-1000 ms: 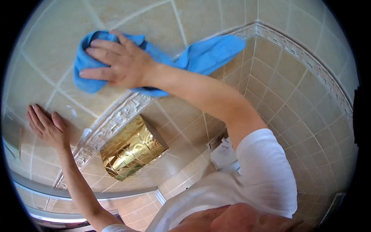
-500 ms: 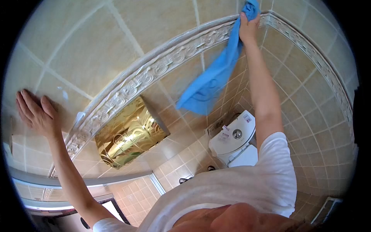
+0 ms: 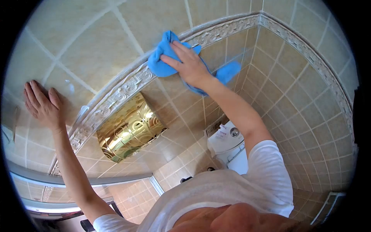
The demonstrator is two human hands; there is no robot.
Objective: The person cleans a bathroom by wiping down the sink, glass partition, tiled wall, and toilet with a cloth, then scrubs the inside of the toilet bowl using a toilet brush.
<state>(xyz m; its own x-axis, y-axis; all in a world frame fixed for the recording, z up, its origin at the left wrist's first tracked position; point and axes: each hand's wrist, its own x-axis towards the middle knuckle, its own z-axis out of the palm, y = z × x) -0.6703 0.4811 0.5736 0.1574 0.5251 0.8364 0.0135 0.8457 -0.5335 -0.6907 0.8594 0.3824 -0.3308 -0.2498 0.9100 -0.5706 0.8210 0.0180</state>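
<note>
My right hand [image 3: 190, 65] presses a bunched blue cloth [image 3: 162, 62] against the raised, scroll-patterned border [image 3: 218, 33] on the tiled wall. Part of the cloth hangs loose past the wrist, to the right. The fingers lie over the cloth, and its folds hide the border beneath. My left hand [image 3: 43, 104] rests flat on the beige wall tiles [image 3: 77, 46] at the far left, fingers stretched out and holding nothing.
A shiny gold box with embossed swirls [image 3: 131, 127] is mounted on the wall below the border. A white toilet [image 3: 226, 139] stands lower down. The border bends at a wall corner [image 3: 259, 17] on the right. A metal-framed edge [image 3: 116, 179] runs at lower left.
My right hand has moved left along the border from near the corner. The cloth, which hung down long, is now bunched under the hand. My left hand remains flat on the wall.
</note>
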